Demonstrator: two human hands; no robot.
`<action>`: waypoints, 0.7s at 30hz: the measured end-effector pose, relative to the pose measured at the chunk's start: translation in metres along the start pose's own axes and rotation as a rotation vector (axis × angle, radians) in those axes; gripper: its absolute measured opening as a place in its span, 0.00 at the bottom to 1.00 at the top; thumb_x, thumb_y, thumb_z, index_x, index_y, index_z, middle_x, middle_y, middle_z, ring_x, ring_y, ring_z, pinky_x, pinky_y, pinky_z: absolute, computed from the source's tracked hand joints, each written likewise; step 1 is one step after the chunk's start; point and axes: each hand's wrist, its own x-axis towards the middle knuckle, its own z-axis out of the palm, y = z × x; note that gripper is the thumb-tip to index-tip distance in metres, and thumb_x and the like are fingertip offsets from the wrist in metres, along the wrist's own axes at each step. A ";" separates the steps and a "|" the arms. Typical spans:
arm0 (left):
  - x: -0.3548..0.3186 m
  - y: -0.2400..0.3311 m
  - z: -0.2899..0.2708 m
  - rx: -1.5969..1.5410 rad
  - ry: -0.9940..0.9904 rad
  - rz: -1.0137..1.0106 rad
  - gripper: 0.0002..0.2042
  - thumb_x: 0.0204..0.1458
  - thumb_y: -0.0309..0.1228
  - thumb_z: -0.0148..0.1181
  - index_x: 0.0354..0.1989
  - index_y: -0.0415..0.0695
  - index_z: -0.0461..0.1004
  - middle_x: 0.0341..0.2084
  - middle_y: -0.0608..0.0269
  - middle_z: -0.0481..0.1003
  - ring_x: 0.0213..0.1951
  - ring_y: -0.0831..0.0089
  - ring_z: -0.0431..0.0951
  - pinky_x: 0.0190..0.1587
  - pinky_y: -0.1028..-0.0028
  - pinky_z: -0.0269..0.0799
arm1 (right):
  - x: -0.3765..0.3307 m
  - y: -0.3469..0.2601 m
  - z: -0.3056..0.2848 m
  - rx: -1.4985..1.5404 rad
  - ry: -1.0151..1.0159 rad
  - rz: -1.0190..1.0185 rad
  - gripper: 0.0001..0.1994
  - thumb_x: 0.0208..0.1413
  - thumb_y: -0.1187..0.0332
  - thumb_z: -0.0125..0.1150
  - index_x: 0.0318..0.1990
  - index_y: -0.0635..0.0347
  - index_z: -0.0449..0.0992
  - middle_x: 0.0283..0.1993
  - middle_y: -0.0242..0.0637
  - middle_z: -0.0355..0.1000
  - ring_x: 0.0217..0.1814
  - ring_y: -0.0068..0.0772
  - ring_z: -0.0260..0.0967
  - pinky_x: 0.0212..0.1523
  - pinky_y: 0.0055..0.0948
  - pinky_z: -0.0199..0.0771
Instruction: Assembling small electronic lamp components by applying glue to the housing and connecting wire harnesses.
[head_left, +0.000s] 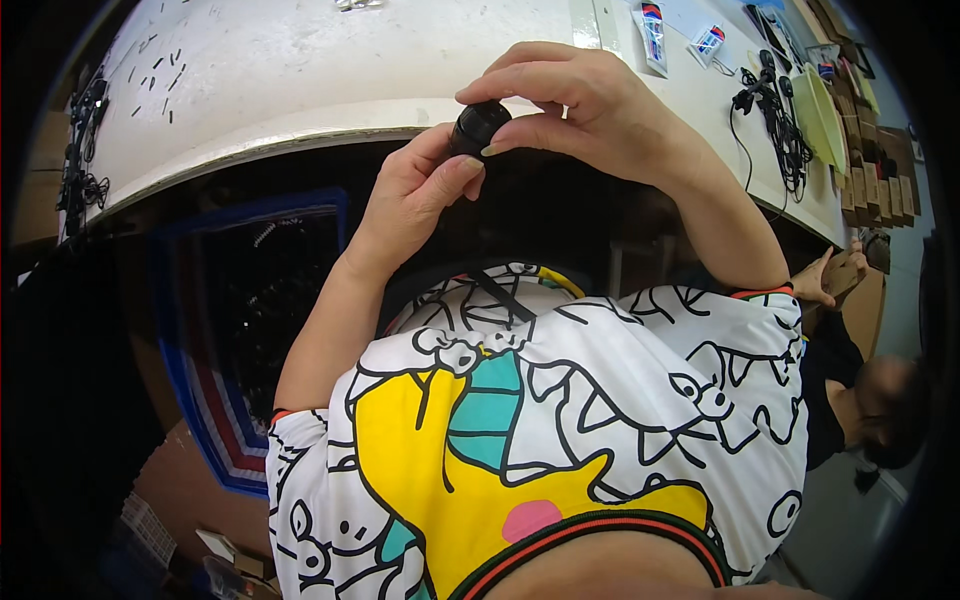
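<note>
I read the front edge of the white, scuffed worktop (300,85) as a curve that crosses the view from left to right; both hands meet near its middle. A broad stretch of white surface lies between the left hand (422,188) and a scatter of thin black rods (170,82). I note the side limits: tangled black cables (85,140) at the far left, and a looped bundle of black cable (788,130) on the right, beyond the right hand (590,105).

I find the short black cylinder (478,128) at the worktop's front edge, overlapping it in my view; its height I cannot tell. Its long axis appears slanted: the rounded end points up and to the right, and the body runs down and to the left, where the left hand's fingers hide the opposite end.

Left grip: closed around the lower body of the cylinder, thumb on the near side. Right grip: narrow, holding the upper end between thumb and index finger, set at opposite sides of the rim.
</note>
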 end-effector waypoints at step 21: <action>0.003 -0.003 -0.001 0.114 -0.082 0.015 0.11 0.49 0.28 0.52 0.41 0.38 0.67 0.25 0.70 0.68 0.26 0.85 0.64 0.31 0.84 0.62 | -0.007 -0.005 0.001 0.002 -0.050 0.187 0.15 0.36 0.62 0.66 0.27 0.60 0.69 0.21 0.38 0.68 0.22 0.33 0.68 0.23 0.24 0.66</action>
